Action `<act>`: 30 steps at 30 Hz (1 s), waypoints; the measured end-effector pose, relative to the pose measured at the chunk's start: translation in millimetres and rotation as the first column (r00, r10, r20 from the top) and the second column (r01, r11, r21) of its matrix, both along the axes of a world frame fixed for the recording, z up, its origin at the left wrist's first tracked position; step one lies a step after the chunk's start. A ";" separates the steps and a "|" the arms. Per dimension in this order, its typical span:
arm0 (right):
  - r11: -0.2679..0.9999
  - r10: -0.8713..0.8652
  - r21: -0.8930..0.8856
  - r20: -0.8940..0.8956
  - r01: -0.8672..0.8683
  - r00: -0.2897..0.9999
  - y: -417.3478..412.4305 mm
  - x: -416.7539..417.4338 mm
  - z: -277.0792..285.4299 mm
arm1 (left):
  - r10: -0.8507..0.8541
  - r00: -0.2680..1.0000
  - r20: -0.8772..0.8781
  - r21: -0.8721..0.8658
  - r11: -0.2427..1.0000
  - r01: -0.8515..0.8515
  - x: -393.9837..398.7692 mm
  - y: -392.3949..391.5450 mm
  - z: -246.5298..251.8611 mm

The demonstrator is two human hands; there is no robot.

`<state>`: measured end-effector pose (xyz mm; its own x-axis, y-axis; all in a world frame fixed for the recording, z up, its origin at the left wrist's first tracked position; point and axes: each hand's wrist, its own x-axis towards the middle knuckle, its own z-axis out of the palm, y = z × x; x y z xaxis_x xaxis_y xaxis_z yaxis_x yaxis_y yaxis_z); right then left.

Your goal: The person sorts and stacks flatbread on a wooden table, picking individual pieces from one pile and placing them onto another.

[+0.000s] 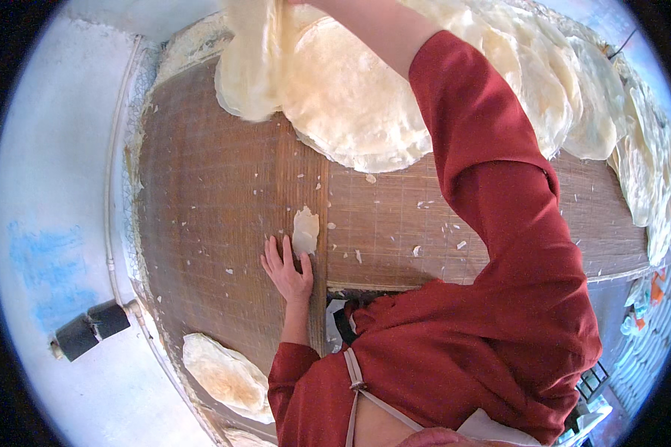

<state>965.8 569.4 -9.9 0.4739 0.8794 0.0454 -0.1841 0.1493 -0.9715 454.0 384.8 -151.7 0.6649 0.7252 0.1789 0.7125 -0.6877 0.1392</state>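
My left hand (288, 275) rests palm down on a brown slatted board (212, 184), fingers apart. Just beyond its thumb lies a torn scrap of thin flatbread (306, 230); whether they touch is hard to tell. My right arm, in a red sleeve (497, 167), stretches to the top edge, where only a sliver of my right hand (299, 1) shows. From there a pale, thin flatbread (251, 67) hangs folded and blurred, apparently in its grip. Beside it, a large round flatbread (358, 106) lies flat, partly under my forearm.
Overlapping flatbreads (537, 78) line the far side and right end. Another flatbread (226, 374) lies at lower left. White crumbs dot the board. A white wall (56, 167) with a pipe (112, 184) and dark boxes (92, 329) borders the left. Bright bags (643, 302) sit at far right.
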 end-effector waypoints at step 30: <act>0.893 -0.134 -0.450 -0.210 0.026 0.968 -225.7 49.5 -91.0 | 0.042 0.998 0.037 -0.007 0.999 -0.042 -11.0 -3.8 1.6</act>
